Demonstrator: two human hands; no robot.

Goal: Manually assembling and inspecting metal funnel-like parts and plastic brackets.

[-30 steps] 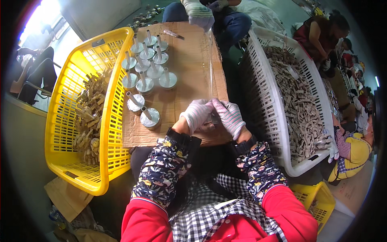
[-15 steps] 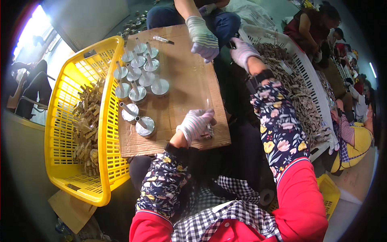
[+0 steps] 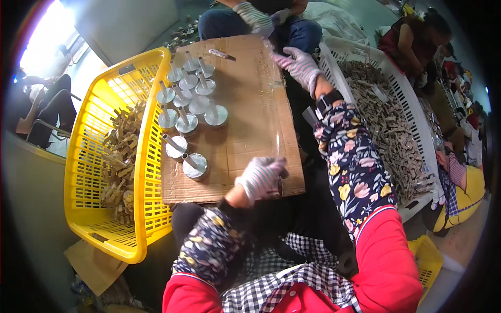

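Note:
My left hand (image 3: 261,179), in a striped knit glove, is closed at the near right of a cardboard sheet (image 3: 245,115). Whatever its fingers hold is hidden. Farther off, my right hand (image 3: 303,68), gloved too, reaches over the sheet's right edge, thumb and fingers drawn together toward the left. Any small thing between them cannot be made out. A glossy streak, perhaps clear film, shows on the cardboard between both hands. Several silver discs with upright tubes (image 3: 195,166) stand on the sheet's left side, apart from my hands. A slim pen-like item (image 3: 222,54) lies near the far edge.
A yellow basket (image 3: 140,198) of brown pieces stands to the left, a white crate (image 3: 412,120) of similar pieces to the right. Opposite me sits a co-worker with gloved hands (image 3: 254,18). More people (image 3: 412,44) work at the right. Another yellow basket (image 3: 425,261) is at lower right.
My right hand has shifted left onto the sheet's edge, and the dark item in it no longer shows there. My left hand moved slightly nearer and right. The co-worker's hand drew back.

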